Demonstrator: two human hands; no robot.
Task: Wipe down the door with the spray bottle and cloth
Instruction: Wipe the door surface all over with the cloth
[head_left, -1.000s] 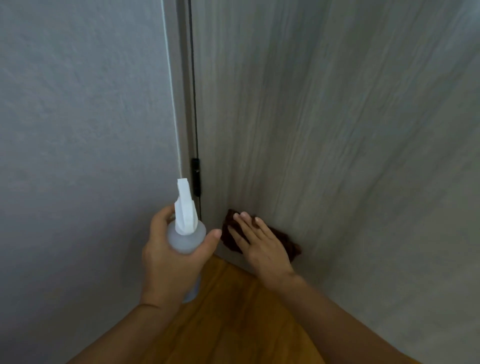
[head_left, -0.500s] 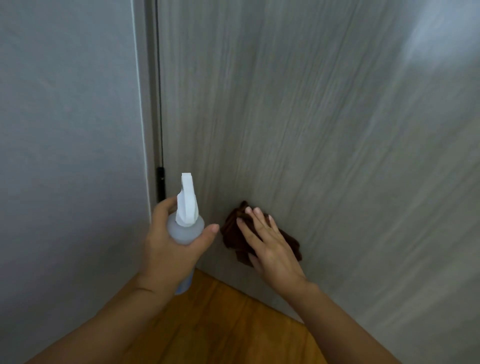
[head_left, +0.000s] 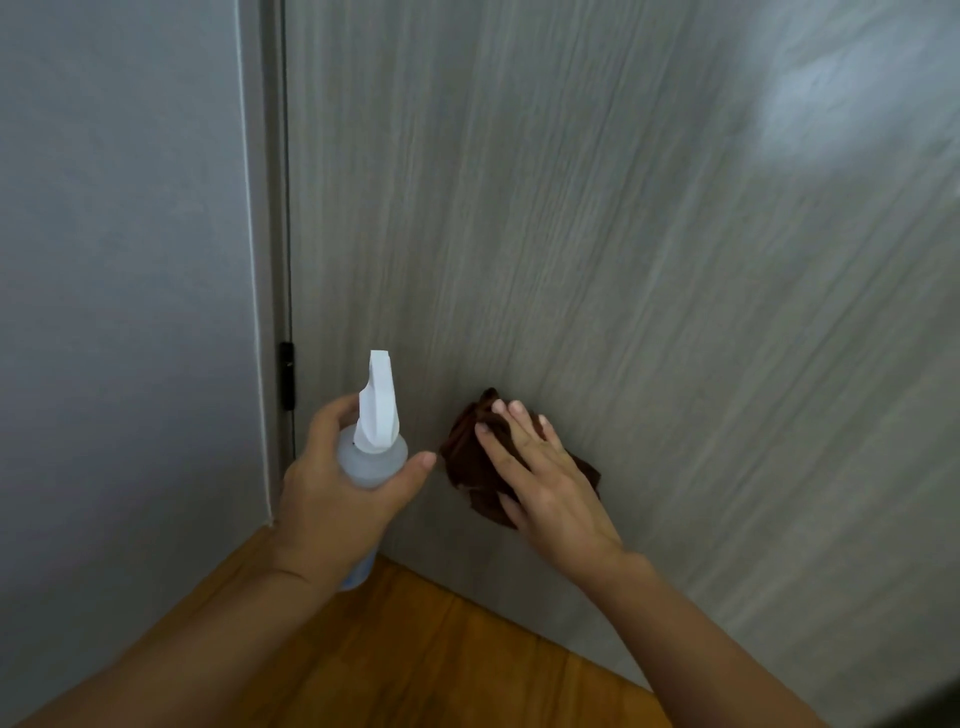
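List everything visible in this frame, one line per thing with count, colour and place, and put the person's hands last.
door: one, grey wood grain, fills the centre and right
wall: one, plain grey, left side
door frame: one, grey strip between wall and door
hinge: one, black, on the door's left edge, low down
floor: one, brown wood, bottom centre
spray bottle: one, translucent body with white nozzle, upright in front of the door
cloth: one, dark brown, bunched against the lower door
left hand: one, grips the spray bottle
right hand: one, straight fingers press the cloth to the door
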